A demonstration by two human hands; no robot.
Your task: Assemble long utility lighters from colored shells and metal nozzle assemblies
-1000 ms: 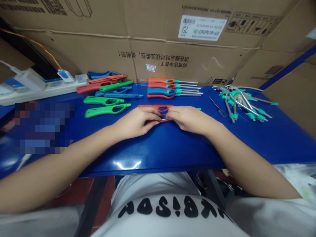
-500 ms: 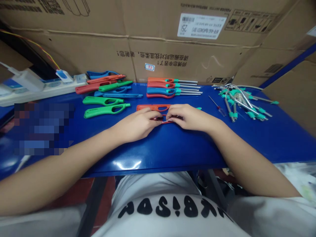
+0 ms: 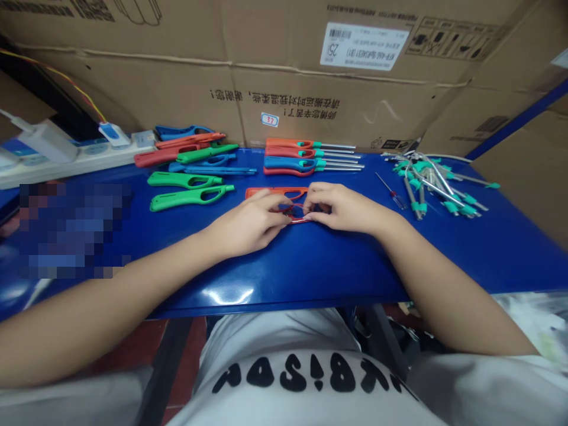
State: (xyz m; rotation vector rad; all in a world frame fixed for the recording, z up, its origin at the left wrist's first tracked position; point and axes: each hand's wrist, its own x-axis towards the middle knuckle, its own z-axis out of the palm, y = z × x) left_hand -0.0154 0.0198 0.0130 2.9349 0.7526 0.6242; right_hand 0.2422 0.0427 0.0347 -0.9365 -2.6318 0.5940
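Note:
My left hand (image 3: 252,223) and my right hand (image 3: 335,206) meet over a red lighter casing (image 3: 298,220) on the blue table. Thumb and fingers of the left hand are closed on its left part. From the right, the other hand pinches at the casing, its index finger curled above the thumb. Much of the casing is hidden under the fingers, so small parts inside it cannot be made out. Just behind lies an orange lighter casing (image 3: 270,192), its right end covered by my right hand.
Finished-looking lighters with metal tubes (image 3: 290,163) lie in a row behind. Green casings (image 3: 186,199) and other coloured ones lie at left, near a power strip (image 3: 89,155). To the right are a small screwdriver (image 3: 393,193) and a pile of metal tubes (image 3: 437,180). Cardboard (image 3: 284,77) stands behind.
My right fingers have lifted and parted slightly, showing more of the red casing between the hands. A teal tip right of that hand no longer shows. My left hand has barely moved.

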